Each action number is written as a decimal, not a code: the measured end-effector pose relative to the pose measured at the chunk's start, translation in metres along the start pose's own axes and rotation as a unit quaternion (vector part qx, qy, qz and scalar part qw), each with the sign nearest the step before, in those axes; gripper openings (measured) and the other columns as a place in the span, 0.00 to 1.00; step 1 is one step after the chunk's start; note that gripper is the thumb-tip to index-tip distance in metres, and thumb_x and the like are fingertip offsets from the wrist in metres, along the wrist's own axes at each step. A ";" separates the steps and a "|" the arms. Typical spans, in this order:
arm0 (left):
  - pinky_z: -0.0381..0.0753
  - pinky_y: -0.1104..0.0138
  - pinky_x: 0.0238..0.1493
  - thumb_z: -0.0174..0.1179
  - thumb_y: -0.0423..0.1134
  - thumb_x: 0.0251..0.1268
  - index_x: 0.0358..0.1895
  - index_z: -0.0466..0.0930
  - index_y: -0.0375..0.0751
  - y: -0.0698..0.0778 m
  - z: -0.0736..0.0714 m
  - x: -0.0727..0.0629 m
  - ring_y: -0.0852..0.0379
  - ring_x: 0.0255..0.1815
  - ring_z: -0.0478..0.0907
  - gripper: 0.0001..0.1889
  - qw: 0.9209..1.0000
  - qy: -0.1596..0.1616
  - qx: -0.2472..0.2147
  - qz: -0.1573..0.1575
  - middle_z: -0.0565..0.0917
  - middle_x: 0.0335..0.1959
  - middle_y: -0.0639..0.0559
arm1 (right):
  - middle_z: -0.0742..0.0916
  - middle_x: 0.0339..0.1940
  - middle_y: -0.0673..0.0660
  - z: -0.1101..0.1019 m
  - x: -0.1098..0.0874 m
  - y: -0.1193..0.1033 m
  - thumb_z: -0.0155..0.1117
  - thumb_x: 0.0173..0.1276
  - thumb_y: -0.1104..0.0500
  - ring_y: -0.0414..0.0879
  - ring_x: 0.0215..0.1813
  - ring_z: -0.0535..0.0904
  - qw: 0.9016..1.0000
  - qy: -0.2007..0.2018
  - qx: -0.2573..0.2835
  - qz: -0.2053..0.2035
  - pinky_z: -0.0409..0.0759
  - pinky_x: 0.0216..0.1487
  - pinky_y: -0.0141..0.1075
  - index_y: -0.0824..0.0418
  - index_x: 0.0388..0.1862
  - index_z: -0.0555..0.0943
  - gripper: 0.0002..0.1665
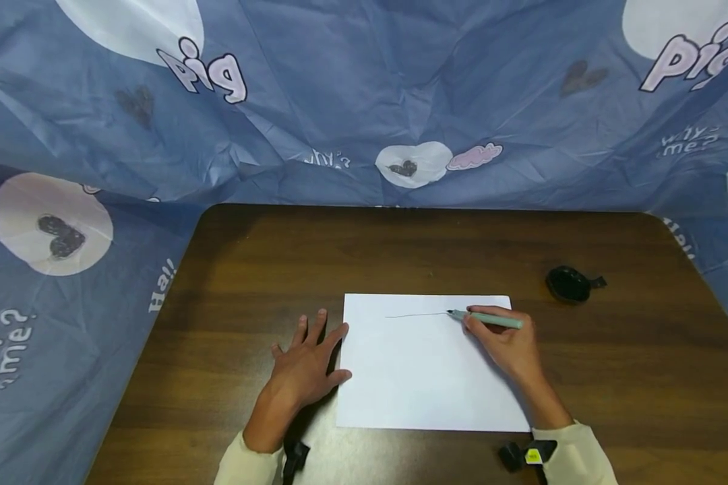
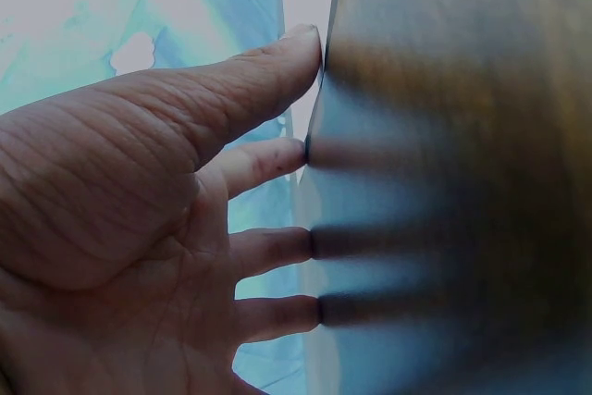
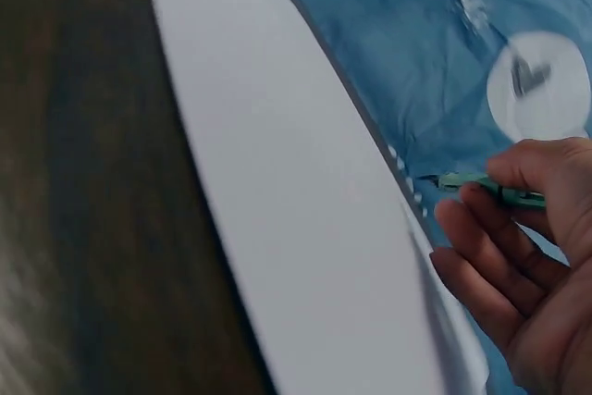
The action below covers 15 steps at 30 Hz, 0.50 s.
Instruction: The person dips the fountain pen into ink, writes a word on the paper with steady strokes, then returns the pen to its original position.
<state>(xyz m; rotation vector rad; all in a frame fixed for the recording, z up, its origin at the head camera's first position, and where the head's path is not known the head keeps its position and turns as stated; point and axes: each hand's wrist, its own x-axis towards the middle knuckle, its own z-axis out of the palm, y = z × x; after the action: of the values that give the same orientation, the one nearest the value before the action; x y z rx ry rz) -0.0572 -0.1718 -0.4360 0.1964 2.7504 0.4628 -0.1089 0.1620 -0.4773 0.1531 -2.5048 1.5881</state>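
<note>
A white sheet of paper [image 1: 425, 377] lies on the wooden table, with one thin, nearly level line [image 1: 414, 315] across its upper part. My right hand [image 1: 509, 343] pinches a light green pen [image 1: 491, 318], its dark tip at the right end of that line. In the right wrist view the pen [image 3: 472, 180] sits between thumb and fingers, partly covered by them. My left hand [image 1: 306, 367] rests with fingers spread at the paper's left edge; thumb and index fingertips touch the sheet. The left wrist view shows those fingertips [image 2: 268, 242] pressed down on the surface.
A small dark round object with a short tab [image 1: 569, 283] lies on the table [image 1: 340, 249] right of the paper. A blue printed cloth [image 1: 327, 87] hangs behind the table and at its sides. Black wrist devices [image 1: 524, 455] sit at both sleeves.
</note>
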 end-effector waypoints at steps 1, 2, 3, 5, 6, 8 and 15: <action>0.53 0.22 0.57 0.66 0.55 0.64 0.77 0.62 0.54 0.000 0.000 0.000 0.32 0.78 0.47 0.39 1.000 0.000 0.000 0.000 0.50 0.81 0.40 | 0.91 0.37 0.60 0.002 0.000 -0.004 0.74 0.63 0.64 0.36 0.33 0.86 1.000 -0.004 -0.005 -0.002 0.81 0.36 0.25 0.66 0.43 0.89 0.10; 0.53 0.22 0.57 0.66 0.55 0.65 0.77 0.62 0.54 0.000 0.000 0.000 0.32 0.78 0.47 0.39 1.000 0.000 -0.001 0.000 0.50 0.81 0.40 | 0.91 0.37 0.60 0.003 0.000 -0.008 0.74 0.62 0.64 0.36 0.32 0.86 1.000 -0.007 -0.008 -0.002 0.81 0.34 0.25 0.66 0.43 0.89 0.10; 0.53 0.22 0.56 0.66 0.55 0.65 0.77 0.62 0.54 0.000 0.000 0.000 0.32 0.78 0.46 0.39 1.000 -0.001 0.000 0.000 0.50 0.81 0.40 | 0.91 0.37 0.59 0.005 -0.001 -0.012 0.74 0.62 0.64 0.36 0.30 0.85 1.000 -0.011 -0.015 -0.002 0.80 0.31 0.25 0.65 0.43 0.89 0.10; 0.53 0.22 0.57 0.65 0.55 0.65 0.77 0.62 0.54 -0.001 0.000 -0.001 0.33 0.79 0.46 0.39 1.000 -0.002 0.001 -0.001 0.50 0.81 0.40 | 0.91 0.37 0.59 0.010 -0.001 -0.018 0.74 0.62 0.63 0.36 0.25 0.81 0.999 -0.020 -0.032 -0.003 0.76 0.25 0.25 0.65 0.44 0.89 0.11; 0.53 0.22 0.57 0.65 0.55 0.65 0.77 0.62 0.54 -0.001 0.000 -0.001 0.33 0.79 0.46 0.39 1.000 -0.002 0.001 -0.001 0.50 0.81 0.40 | 0.91 0.37 0.58 0.013 -0.001 -0.021 0.74 0.62 0.63 0.36 0.24 0.78 0.999 -0.024 -0.041 -0.003 0.74 0.23 0.26 0.65 0.44 0.89 0.12; 0.53 0.22 0.57 0.65 0.55 0.65 0.77 0.61 0.54 0.000 0.000 -0.001 0.33 0.79 0.46 0.39 1.000 -0.003 0.002 -0.001 0.50 0.81 0.40 | 0.91 0.36 0.58 0.018 0.000 -0.023 0.74 0.62 0.63 0.37 0.22 0.74 0.998 -0.033 -0.045 0.001 0.69 0.20 0.28 0.65 0.45 0.89 0.12; 0.53 0.22 0.57 0.66 0.55 0.65 0.77 0.62 0.53 0.001 0.001 0.000 0.33 0.78 0.47 0.39 1.000 0.001 0.003 0.002 0.51 0.80 0.40 | 0.90 0.31 0.54 0.035 0.001 -0.023 0.74 0.61 0.64 0.40 0.22 0.73 0.999 -0.039 -0.029 -0.011 0.69 0.21 0.30 0.64 0.44 0.89 0.12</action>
<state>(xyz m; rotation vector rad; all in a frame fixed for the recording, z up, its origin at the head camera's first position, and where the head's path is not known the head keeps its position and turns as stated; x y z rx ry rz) -0.0565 -0.1711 -0.4366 0.2027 2.7541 0.4566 -0.1088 0.1206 -0.4714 0.2383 -2.5968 1.5278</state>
